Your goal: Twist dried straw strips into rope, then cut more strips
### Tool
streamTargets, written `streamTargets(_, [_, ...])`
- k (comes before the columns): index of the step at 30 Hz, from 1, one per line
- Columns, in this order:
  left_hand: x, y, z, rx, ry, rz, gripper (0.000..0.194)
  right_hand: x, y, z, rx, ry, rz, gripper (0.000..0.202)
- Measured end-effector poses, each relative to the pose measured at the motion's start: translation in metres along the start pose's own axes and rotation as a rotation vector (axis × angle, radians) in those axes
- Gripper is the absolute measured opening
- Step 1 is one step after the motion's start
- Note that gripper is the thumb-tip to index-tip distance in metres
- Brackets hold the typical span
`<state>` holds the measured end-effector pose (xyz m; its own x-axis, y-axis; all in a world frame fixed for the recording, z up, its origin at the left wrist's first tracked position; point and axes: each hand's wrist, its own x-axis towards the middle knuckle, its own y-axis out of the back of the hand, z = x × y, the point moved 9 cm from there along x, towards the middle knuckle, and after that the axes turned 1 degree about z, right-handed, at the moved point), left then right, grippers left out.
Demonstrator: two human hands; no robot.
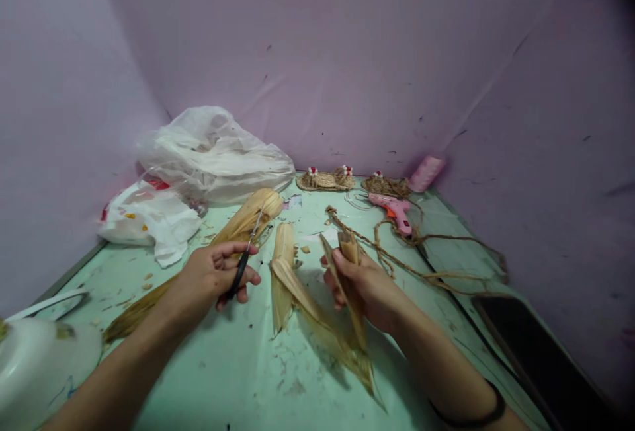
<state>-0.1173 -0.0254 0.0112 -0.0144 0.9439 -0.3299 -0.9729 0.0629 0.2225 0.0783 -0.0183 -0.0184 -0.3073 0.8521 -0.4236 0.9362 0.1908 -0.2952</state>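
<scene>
Black-handled scissors (241, 271) point up and away in my left hand (221, 274), with its fingers around the handles. My right hand (364, 282) grips a dry corn husk (348, 246), which hangs down toward the front. Between the hands, more pale husk pieces (284, 246) lie on the green table (223, 378), one folded across another. Behind and under my left forearm a long bundle of brownish husks (243, 218) stretches across the table.
Plastic bags (213, 153) sit at the back left. Woven pieces with beads (325, 181), a pink glue gun (394, 211), a pink spool (426, 173) and braided cord (397, 260) lie back right. A dark phone-like slab (538, 358) lies right; a white bowl (44, 365) stands front left.
</scene>
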Motion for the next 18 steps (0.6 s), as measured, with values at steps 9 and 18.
streamTargets(9, [-0.001, -0.003, 0.001, 0.04, 0.073, 0.086, 0.05, 0.003, -0.004, 0.003, -0.799, 0.294, 0.287, 0.036])
streamTargets(18, [-0.004, -0.014, 0.005, 0.131, -0.035, -0.18, 0.041, 0.007, 0.008, 0.006, -0.158, 0.054, 0.096, 0.019])
